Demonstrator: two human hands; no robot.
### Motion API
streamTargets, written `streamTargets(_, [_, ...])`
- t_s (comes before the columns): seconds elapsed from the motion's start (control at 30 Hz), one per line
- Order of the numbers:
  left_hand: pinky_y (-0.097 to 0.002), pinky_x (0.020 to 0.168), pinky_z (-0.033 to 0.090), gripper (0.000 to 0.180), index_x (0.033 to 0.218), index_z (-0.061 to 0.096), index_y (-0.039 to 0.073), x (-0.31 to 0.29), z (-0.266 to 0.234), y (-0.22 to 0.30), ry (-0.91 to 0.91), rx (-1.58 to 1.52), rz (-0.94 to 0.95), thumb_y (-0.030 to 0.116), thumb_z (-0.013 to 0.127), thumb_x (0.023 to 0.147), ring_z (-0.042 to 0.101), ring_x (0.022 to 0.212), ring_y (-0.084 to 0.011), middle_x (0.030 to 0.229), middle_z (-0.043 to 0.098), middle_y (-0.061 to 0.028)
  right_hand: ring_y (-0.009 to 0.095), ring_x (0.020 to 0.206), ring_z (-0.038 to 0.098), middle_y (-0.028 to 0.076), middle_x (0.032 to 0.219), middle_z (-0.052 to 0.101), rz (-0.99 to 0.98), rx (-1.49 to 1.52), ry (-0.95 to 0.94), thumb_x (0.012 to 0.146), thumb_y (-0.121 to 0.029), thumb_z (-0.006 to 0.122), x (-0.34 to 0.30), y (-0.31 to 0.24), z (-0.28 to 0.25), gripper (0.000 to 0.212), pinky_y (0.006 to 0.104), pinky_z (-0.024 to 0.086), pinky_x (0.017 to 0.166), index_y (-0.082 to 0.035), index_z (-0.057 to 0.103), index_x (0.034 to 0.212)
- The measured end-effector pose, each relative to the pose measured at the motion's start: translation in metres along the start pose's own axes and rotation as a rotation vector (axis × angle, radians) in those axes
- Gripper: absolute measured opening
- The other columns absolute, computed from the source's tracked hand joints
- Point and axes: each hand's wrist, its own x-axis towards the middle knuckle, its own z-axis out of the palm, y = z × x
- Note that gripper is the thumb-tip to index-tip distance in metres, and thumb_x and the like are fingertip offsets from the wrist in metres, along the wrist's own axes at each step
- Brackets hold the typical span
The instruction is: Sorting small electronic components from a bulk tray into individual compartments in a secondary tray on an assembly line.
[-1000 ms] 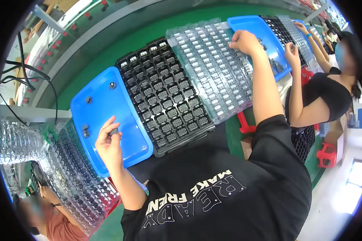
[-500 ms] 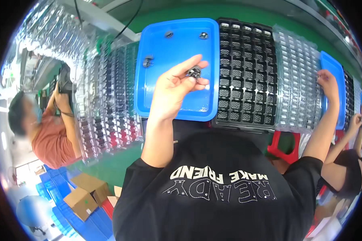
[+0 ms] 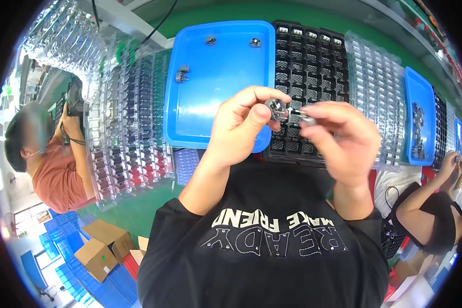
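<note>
My left hand (image 3: 236, 123) is closed, with a small round dark metal part (image 3: 277, 109) pinched between thumb and fingers. Its face carries fine metallic detail that I cannot name. Close by on the right, my right hand (image 3: 346, 141) pinches a small silvery piece (image 3: 308, 119), partly covered by the fingers and smeared by motion. The two parts are held a short gap apart, over the lower left of a black compartment tray (image 3: 313, 77). To the left lies a blue tray (image 3: 215, 97), in which three similar dark parts (image 3: 181, 74) lie near its edges.
Clear plastic trays (image 3: 377, 92) lie right of the black tray; more clear trays (image 3: 131, 118) are stacked at left. A second blue tray (image 3: 415, 84) holds a heap of dark parts (image 3: 419, 131). Co-workers sit at left and far right. Cardboard boxes (image 3: 100, 254) stand lower left.
My right hand has come left from beside the far-right blue tray, bringing a small silvery piece up to my left hand. My left hand has shifted right and slightly down with its round part.
</note>
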Motion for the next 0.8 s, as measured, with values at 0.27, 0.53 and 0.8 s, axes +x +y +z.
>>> streamTargets(0.27, [-0.0282,0.089,0.053,0.043,0.125,0.063,-0.004,-0.001,0.005,0.012,0.007,0.032,0.119,0.032,0.064,0.102,0.063,0.101,-0.013,0.115,0.069,-0.0075,0.023,0.082,0.07,0.011,0.091,0.074,-0.335,-0.348,0.0,0.07,-0.005,0.089,0.014,-0.004,0.022,0.033,0.0296,0.056,0.07,-0.001,0.075,0.1])
streamTargets(0.53, [-0.0281,0.088,0.053,0.032,0.121,0.067,-0.003,-0.004,-0.001,0.014,0.029,0.161,0.097,0.023,0.064,0.103,0.064,0.099,-0.0117,0.112,0.07,-0.0071,0.023,0.081,0.071,0.011,0.091,0.074,-0.395,-0.469,0.026,0.071,-0.003,0.088,0.008,0.005,0.031,0.031,0.0309,0.058,0.07,-0.002,0.075,0.099])
streamTargets(0.8, [-0.0285,0.087,0.054,0.03,0.118,0.068,-0.002,-0.006,-0.003,0.009,0.038,0.212,0.092,0.022,0.066,0.101,0.066,0.099,-0.0126,0.11,0.071,-0.0077,0.023,0.08,0.071,0.012,0.091,0.073,-0.456,-0.505,0.081,0.073,-0.002,0.087,0.001,0.009,0.036,0.03,0.0304,0.059,0.068,0.0,0.074,0.1])
